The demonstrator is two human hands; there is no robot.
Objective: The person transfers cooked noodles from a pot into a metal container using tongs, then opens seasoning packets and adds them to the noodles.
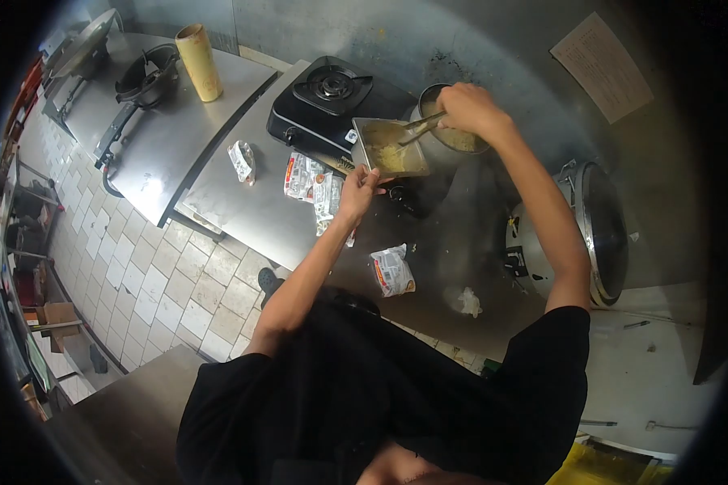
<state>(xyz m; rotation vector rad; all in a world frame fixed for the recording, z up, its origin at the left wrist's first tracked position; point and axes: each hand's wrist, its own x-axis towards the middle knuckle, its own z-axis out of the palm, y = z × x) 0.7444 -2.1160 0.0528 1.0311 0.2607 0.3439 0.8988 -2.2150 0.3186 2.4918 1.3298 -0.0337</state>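
At the right front of the black stove (332, 85), the left hand (362, 192) pinched a square metal container (374, 134) between thumb and fingers. The right hand (465, 109) — fingers wrapped around tongs (422, 127) whose tips pointed into the container — hung over a pot (445, 160) right of the stove. 2 packets (302, 175) lay before the stove.

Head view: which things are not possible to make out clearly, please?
Head view: round pot, inside partly hidden by the right hand.
Head view: paper on wall, writing too small.
Head view: nearest packet, small print too blurred.
Head view: yellow thing, cut off by the bottom edge.
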